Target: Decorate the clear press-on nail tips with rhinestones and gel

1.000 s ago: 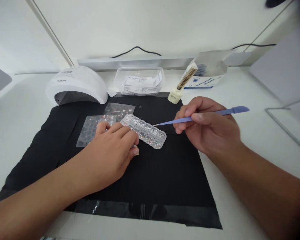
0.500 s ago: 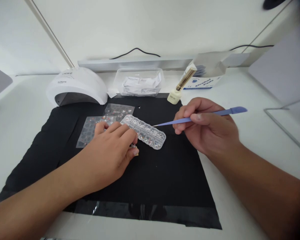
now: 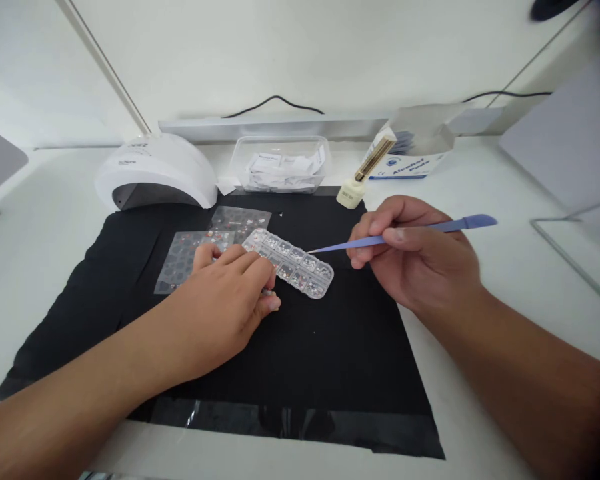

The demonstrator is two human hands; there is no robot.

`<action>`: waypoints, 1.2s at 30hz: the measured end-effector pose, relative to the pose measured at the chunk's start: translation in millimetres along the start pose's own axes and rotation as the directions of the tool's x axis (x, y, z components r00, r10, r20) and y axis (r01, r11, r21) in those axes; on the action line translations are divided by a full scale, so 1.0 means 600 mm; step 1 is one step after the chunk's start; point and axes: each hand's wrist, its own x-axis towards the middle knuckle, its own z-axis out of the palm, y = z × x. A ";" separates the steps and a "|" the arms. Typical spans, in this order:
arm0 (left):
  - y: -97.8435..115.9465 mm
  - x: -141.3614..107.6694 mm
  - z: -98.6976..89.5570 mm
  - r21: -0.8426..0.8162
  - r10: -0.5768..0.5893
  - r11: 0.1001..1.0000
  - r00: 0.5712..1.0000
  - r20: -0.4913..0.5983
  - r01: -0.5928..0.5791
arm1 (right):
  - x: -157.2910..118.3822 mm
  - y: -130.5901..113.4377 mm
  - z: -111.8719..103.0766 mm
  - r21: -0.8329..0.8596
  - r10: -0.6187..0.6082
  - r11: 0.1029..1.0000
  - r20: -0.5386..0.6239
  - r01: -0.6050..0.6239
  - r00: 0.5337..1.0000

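A: What's at the far left?
B: A white lamp (image 3: 155, 172) behind the black mat (image 3: 330, 347), then clear sheets (image 3: 185, 257) lying on the mat.

A: And the left hand (image 3: 225, 303)?
B: Palm down, fingers curled over the near end of the clear bead box (image 3: 300, 265), steadying it on the mat.

A: Further right?
B: The right hand (image 3: 420, 260) pinches a thin blue stick (image 3: 405, 233), its fine tip just over the box's far end. Behind it stand a small bottle (image 3: 363, 177) and a white carton (image 3: 415, 150).
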 end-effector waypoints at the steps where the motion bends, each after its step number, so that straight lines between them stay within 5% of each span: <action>1: 0.000 0.000 0.000 -0.003 0.000 1.000 1.000 0.004 0.000 | 0.000 0.000 0.000 0.004 -0.002 1.000 0.006 0.002 1.000; 23: -0.007 -0.013 0.002 0.031 0.049 0.998 0.987 -0.151 -0.045 | -0.005 0.001 -0.011 0.023 -0.010 1.000 -0.007 0.010 1.000; 36: -0.006 -0.006 0.000 0.026 0.058 0.998 0.994 -0.096 -0.055 | -0.004 -0.002 -0.002 0.013 0.024 1.000 -0.011 -0.024 1.000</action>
